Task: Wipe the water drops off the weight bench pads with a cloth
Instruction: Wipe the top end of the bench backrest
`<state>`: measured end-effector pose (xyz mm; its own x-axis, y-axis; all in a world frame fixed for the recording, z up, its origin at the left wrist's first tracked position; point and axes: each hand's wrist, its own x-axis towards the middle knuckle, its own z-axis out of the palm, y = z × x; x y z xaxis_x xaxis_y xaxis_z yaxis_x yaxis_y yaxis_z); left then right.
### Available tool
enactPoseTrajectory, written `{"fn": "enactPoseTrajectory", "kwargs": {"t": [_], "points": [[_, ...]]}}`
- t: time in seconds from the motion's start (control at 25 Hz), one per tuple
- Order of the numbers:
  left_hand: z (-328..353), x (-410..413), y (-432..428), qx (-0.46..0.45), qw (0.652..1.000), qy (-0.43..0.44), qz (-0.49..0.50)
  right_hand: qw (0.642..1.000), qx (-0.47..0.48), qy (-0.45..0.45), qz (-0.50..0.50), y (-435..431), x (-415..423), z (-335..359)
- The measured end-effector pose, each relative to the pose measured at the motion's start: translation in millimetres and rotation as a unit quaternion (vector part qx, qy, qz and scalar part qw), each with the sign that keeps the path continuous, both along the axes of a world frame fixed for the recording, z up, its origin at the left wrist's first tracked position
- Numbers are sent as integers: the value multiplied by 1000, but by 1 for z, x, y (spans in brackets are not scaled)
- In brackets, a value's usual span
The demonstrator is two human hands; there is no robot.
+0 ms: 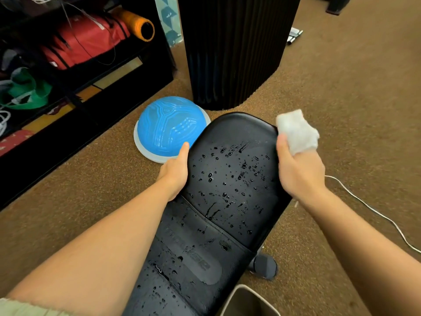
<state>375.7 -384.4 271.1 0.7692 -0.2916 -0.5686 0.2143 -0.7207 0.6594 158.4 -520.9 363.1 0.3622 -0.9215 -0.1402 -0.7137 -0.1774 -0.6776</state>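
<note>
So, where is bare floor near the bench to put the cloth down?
Carpet is bare right of the bench pad, out past the white cable, and left of it between the shelf unit and the left hand. It is crowded at the pad's far end: blue dome and black pleated column stand close.

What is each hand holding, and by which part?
The right hand grips a bunched white cloth by its near end. The left hand holds the wet bench pad by its left edge, thumb on top, fingers hidden underneath.
</note>
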Motion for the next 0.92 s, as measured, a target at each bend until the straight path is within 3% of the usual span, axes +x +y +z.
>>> {"fn": "enactPoseTrajectory", "kwargs": {"t": [0.12,0.24,0.32,0.52,0.8,0.92], "points": [[1,-1,2,-13,1000,2,-4,963,-133,123,198,-14,52,9],[4,-1,5,-35,999,-3,-11,875,-256,187,366,-7,86,-7],[5,-2,5,-44,999,0,-10,860,-275,204,378,-10,70,-18],[3,-1,3,-21,1000,8,3,868,-287,193,357,-5,-4,-26],[3,-1,4,-42,999,-18,-27,836,-284,232,409,6,100,-24],[4,-1,5,-46,999,-5,-18,843,-293,214,397,2,76,-28]]}}
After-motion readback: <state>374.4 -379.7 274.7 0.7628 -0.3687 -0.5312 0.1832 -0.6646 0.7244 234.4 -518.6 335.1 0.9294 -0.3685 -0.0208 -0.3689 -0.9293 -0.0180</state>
